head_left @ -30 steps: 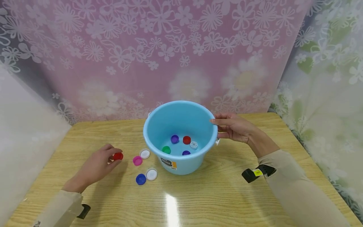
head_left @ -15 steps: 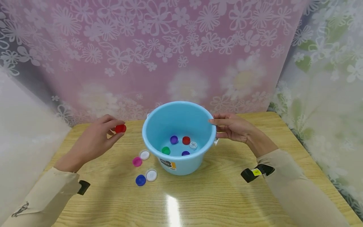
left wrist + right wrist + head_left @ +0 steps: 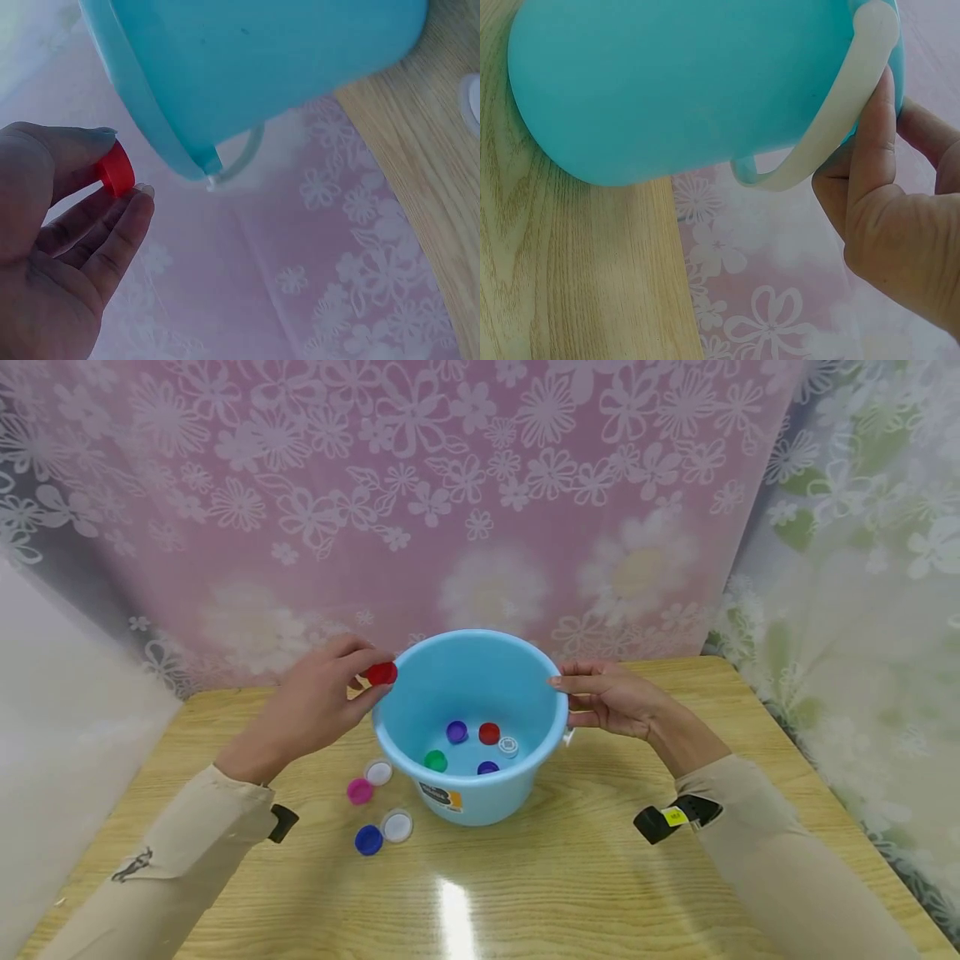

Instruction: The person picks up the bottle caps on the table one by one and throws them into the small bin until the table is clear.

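Note:
Between thumb and fingers, my left hand (image 3: 318,706) pinches a red bottle cap (image 3: 382,673) at the left rim of a light blue bucket (image 3: 465,789). The left wrist view shows that red cap (image 3: 116,169) held in the air, a little apart from the bucket wall (image 3: 247,67). On the other side, my right hand (image 3: 611,700) grips the bucket's right rim, thumb on top and fingers outside. In the right wrist view its fingers lie by the white handle (image 3: 832,112). Inside on the bucket floor lie several caps, among them a red cap (image 3: 489,733) and a green cap (image 3: 436,761).
Left of the bucket on the wooden table (image 3: 570,877) lie a pink cap (image 3: 360,791), a blue cap (image 3: 368,840) and two white caps, one nearer (image 3: 397,826) and one farther (image 3: 378,772). A floral curtain (image 3: 360,510) hangs behind the table.
My left hand has lifted the red cap off the table area and carried it up and right to the bucket's rim. The right hand keeps its grip on the rim.

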A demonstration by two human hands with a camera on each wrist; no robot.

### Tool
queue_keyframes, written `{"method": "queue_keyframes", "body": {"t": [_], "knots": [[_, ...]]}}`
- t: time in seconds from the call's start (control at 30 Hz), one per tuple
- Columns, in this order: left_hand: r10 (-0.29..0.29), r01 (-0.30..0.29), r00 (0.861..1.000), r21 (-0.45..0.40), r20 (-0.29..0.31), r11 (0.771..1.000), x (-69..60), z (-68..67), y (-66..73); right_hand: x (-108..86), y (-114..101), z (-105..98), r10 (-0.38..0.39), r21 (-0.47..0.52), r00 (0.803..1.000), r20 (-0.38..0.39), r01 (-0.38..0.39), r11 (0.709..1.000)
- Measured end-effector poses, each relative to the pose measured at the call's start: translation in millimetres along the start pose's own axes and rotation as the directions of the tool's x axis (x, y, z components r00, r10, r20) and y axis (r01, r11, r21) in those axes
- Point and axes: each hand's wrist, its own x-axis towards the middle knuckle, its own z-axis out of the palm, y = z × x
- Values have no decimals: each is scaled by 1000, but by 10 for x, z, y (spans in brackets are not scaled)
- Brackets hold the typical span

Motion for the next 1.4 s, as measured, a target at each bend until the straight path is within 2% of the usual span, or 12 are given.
{"method": "queue_keyframes", "body": {"t": [0.3,0.43,0.53,0.67,0.8,1.07,1.2,1.4], "knots": [[106,-106,994,-19,5,994,167,203,198,19,15,18,0,-7,1000,-2,0,1000],[109,-106,993,-60,41,993,211,300,250,25,13,31,1,-14,1000,-3,-1,1000],[107,-100,990,-78,90,992,222,375,268,23,13,37,1,-12,1000,3,-1,1000],[106,-98,985,-64,137,993,217,434,284,22,16,33,-1,-4,1000,12,1,1000],[80,-74,981,-37,175,997,230,456,301,18,17,17,0,3,1000,-6,0,1000],[-42,53,966,-35,257,998,239,497,310,32,13,6,6,3,1000,0,-6,1000],[-59,73,957,-38,284,997,256,511,307,31,16,-7,8,16,1000,1,-8,1000],[-69,91,953,-61,294,994,272,507,287,23,17,-13,3,31,1000,14,-4,1000]]}}
